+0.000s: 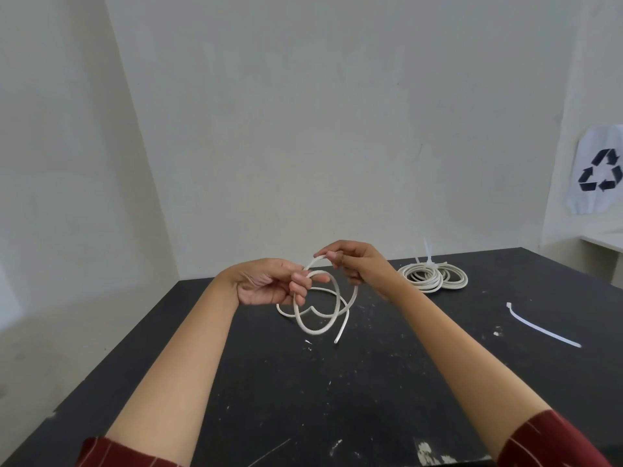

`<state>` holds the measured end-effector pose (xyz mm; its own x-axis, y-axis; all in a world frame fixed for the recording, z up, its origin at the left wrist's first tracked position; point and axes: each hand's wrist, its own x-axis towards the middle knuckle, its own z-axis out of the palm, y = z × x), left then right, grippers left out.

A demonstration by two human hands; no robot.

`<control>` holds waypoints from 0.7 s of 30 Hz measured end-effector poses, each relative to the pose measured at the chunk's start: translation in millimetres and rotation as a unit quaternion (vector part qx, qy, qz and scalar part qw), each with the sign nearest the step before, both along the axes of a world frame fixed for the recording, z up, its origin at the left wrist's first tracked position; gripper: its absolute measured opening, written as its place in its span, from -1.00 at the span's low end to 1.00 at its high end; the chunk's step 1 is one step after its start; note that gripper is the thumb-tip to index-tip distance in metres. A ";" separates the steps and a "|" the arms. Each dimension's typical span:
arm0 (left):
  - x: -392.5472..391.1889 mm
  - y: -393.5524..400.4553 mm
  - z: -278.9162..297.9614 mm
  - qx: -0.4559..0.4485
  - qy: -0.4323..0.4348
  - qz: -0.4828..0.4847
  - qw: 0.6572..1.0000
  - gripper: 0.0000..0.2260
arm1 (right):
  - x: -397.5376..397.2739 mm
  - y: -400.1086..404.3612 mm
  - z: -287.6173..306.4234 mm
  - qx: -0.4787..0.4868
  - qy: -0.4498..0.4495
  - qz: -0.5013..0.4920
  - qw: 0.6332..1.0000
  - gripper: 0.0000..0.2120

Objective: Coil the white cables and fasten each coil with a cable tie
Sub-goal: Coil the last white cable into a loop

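Both forearms reach forward from dark red striped sleeves (553, 439) and converge toward the middle, hands raised above the worktop (371, 382). The left hand (266, 286) is turned palm inward, its fingers (298, 284) curled round loops of a white cable (323, 311), thumb on top. The right hand (354, 261) sits slightly higher and just beside it, wrist bent down, pinching the same cable between thumb and forefinger, the other fingers curled underneath.

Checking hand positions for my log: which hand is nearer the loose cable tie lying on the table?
Right. The right hand is left of and beyond the loose cable tie; the left hand is farther left.
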<state>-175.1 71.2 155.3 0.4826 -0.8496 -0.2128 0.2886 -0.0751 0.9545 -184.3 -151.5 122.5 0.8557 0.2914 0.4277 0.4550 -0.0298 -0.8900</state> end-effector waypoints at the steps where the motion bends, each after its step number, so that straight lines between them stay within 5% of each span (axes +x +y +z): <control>1: 1.5 1.6 0.9 -0.003 -0.009 -0.006 1.000 -0.70 | 0.8 -0.4 0.1 0.008 0.001 0.007 1.000 -0.84; 7: 4.8 8.4 9.6 -0.087 0.023 0.041 0.995 -0.82 | 7.1 2.3 -4.6 0.075 0.066 0.053 0.994 -0.80; 12: 7.5 7.4 21.4 -0.141 -0.040 0.121 0.982 -0.86 | 9.4 9.0 -16.8 0.131 0.119 0.097 0.979 -0.72; 21: 15.0 10.2 61.2 -0.277 -0.078 0.226 0.931 -0.79 | 17.8 50.3 -30.4 0.019 0.069 0.049 0.996 -0.78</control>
